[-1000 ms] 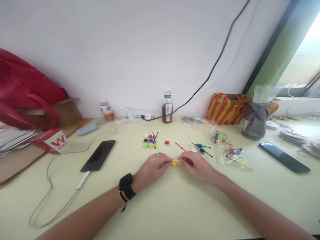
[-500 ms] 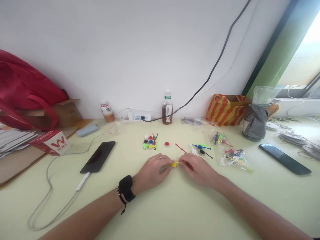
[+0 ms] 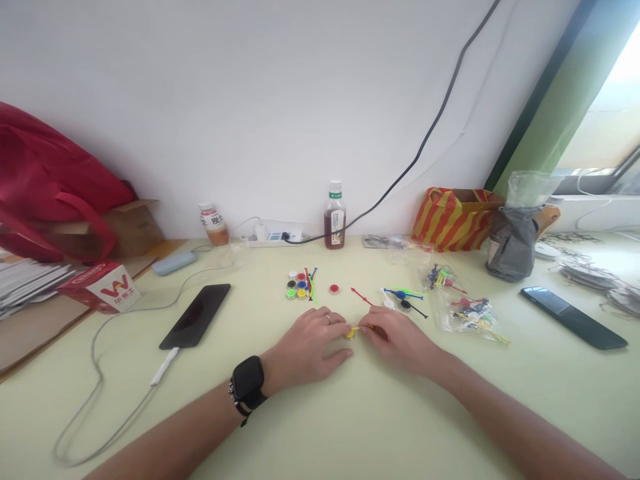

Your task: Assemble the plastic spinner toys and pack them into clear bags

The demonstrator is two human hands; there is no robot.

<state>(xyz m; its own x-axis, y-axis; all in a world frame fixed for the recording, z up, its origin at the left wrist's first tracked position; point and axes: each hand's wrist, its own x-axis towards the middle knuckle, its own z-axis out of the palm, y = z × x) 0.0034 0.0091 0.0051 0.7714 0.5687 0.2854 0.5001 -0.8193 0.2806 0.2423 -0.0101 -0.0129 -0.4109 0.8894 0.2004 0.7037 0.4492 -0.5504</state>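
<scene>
My right hand (image 3: 395, 333) pinches one end of a thin yellow plastic arrow (image 3: 357, 328) between thumb and forefinger. At the arrow's other end is a small yellow disc on a clear base (image 3: 351, 335), low over or on the tabletop. My left hand (image 3: 314, 343) has its forefinger against that disc, while the thumb lies apart from it on the table side. Beyond the hands sit a lone red disc (image 3: 334, 289) and a cluster of coloured discs (image 3: 297, 285) with thin arrows beside them. A red arrow (image 3: 361, 296) and blue, white and black spinner arrows (image 3: 401, 295) lie past my right hand.
Clear bags of coloured pieces (image 3: 473, 315) lie right. Phones (image 3: 196, 316) (image 3: 573, 317) flank the hands; a cable runs from the left one. A brown drink bottle (image 3: 335, 217), a power strip (image 3: 280, 233) and a striped bag (image 3: 453, 220) stand along the wall.
My left thumb has come off the yellow disc and moved down, apart from the forefinger. The disc and arrow have shifted slightly right. My right hand keeps its pinch.
</scene>
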